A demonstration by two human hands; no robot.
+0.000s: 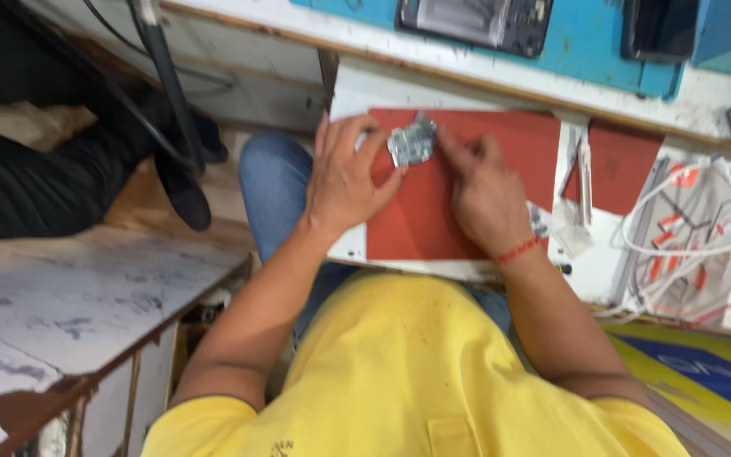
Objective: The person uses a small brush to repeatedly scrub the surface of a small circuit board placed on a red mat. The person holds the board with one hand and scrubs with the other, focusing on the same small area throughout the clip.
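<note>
**Tiny metal part, two hands, crowded bench**

Over the red mat [467, 169], both hands meet on one small silvery metal part [412, 142]. Left hand [344, 173] has its fingers curled in around the part's left edge, thumb and forefinger closed on it, so it's pinched rather than lying loose. Right hand [484, 190] comes in from the other side with fingertips together, pressing at the part's right edge. Can't tell if there's a tool in that hand, it's too blurry. The part sits near the top of the mat, just below the edge of the white bench [704, 106].

What could go wrong, as I see it: the part is small and shiny and only held by fingertips, so a slip could flick it off the mat and down past the knee in blue jeans [277, 182] onto the floor. The mat also sits on a board that looks like it overhangs the lap, so leaning hard on it could tip things. And the loop of white cables [695, 228] on the right is near the right elbow, which is easy to snag when the arm pulls back.

Counts, for what shows:
- 1 metal part
- 2 hands, both on it
- 1 red thread band [518, 250] on the right wrist
- 2 dark phones on the blue pad [585, 42] up top: 1 opened-up phone [475, 21] and 1 dark phone [657, 25]
- 1 pair of tweezers [584, 182], I think, just right of the mat
- cables: a tangle, can't count them
</note>
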